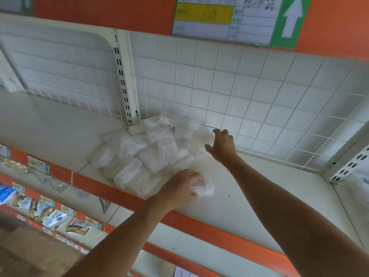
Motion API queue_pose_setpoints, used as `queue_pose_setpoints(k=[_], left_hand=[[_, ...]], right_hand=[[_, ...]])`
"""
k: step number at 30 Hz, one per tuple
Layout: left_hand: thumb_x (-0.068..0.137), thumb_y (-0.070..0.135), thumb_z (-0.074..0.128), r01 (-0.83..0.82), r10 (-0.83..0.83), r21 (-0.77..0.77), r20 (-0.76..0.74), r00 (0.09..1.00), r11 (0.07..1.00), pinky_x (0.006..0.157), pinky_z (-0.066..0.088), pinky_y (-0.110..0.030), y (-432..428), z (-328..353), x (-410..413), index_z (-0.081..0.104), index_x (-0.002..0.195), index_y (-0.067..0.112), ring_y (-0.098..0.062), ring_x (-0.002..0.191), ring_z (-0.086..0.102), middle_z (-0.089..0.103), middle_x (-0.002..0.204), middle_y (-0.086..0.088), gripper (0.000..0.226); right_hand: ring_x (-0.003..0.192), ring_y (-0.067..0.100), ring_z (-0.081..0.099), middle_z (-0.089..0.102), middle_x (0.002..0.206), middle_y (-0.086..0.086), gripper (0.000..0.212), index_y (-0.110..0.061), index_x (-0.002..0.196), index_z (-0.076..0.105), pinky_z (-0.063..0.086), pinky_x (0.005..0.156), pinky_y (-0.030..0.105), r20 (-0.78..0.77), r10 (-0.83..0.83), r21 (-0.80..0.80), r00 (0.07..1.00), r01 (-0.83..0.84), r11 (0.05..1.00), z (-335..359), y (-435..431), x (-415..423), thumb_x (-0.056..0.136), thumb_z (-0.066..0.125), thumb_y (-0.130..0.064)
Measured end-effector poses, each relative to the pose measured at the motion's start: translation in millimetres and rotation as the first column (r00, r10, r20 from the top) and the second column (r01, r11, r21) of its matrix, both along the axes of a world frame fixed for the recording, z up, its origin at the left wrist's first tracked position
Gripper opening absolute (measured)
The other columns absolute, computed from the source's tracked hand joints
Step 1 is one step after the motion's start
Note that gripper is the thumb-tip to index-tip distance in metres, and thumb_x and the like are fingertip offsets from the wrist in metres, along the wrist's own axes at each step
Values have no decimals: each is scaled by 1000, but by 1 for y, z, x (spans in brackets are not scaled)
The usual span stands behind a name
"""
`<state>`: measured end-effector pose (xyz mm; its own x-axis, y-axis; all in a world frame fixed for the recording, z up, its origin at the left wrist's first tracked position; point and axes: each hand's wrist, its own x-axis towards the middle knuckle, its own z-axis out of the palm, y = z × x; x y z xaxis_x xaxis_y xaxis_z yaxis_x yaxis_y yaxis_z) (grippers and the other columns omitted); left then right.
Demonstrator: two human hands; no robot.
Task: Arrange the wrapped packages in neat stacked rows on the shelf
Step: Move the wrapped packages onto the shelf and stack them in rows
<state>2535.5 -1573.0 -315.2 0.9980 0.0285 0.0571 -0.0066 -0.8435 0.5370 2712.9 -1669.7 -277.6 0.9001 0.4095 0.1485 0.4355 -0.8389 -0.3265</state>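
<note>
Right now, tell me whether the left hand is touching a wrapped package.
Touching: the head view shows the left hand gripping a white wrapped package.

Right of the pile of wrapped packages point(147, 156), you have bare shelf point(259, 196) running as far as the right upright point(347, 166). The pile fills the corner by the slotted post point(124, 92). The wire grid back point(239, 92) walls off the rear. You reach in over the orange front lip point(199, 222).
</note>
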Motion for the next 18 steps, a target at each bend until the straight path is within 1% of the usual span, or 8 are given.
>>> queue_pose_setpoints(k=[3, 4, 7, 9, 11, 15, 18], left_hand=[[82, 20, 67, 6, -6, 20, 4, 1000, 1000, 101, 40, -28, 2, -1, 3, 53, 126, 22, -15, 121, 46, 50, 130, 4, 46], [82, 20, 67, 6, -6, 24, 5, 1000, 1000, 101, 39, -28, 2, -1, 3, 52, 127, 21, -16, 121, 45, 50, 130, 3, 48], [81, 22, 67, 3, -3, 23, 15, 1000, 1000, 101, 40, -31, 0, -1, 3, 49, 131, 19, -18, 120, 47, 49, 130, 0, 53], [80, 23, 67, -3, 3, -5, 28, 1000, 1000, 100, 42, -33, 0, -2, 2, 49, 131, 19, -19, 119, 48, 49, 129, 0, 55], [78, 23, 67, -7, 8, -21, 50, 999, 1000, 99, 43, -34, -1, -1, 3, 49, 131, 19, -20, 118, 49, 48, 128, -1, 56], [79, 22, 67, 25, -23, -38, 70, 997, 999, 101, 41, -33, -9, 5, 9, 47, 132, 19, -19, 122, 45, 46, 131, -1, 57], [80, 22, 66, 74, -70, -60, 76, 995, 995, 99, 40, -30, -23, 9, 19, 46, 133, 19, -19, 123, 44, 46, 130, -2, 57]], right_hand=[[112, 36, 52, 42, 129, 16, 62, -8, 135, 46, 47, 89, 40, -82, -28, 8, 996, 29, 1000, 1, -7, -1, 84, 69, -34], [111, 35, 52, 42, 128, 17, 60, -7, 133, 48, 47, 89, 39, -88, -37, 23, 995, 39, 999, 1, -10, -2, 83, 69, -33], [114, 34, 47, 46, 125, 18, 61, -8, 134, 47, 42, 92, 36, -60, -44, 59, 997, 48, 997, 1, -19, -10, 82, 67, -32], [113, 34, 45, 54, 117, 15, 61, -12, 136, 43, 39, 87, 35, -51, -36, 81, 998, 40, 996, 1, -27, -19, 82, 65, -31], [111, 33, 44, 58, 113, 13, 61, -15, 137, 41, 39, 84, 34, -52, -39, 104, 998, 44, 994, 3, -37, -29, 82, 64, -30], [109, 31, 49, 54, 120, 11, 63, -16, 136, 42, 43, 90, 37, -42, -82, 154, 996, 88, 984, 9, -63, -53, 80, 67, -28], [104, 27, 55, 50, 124, 9, 62, -17, 136, 42, 47, 84, 35, -43, -156, 183, 987, 161, 970, 16, -93, -71, 80, 67, -26]])
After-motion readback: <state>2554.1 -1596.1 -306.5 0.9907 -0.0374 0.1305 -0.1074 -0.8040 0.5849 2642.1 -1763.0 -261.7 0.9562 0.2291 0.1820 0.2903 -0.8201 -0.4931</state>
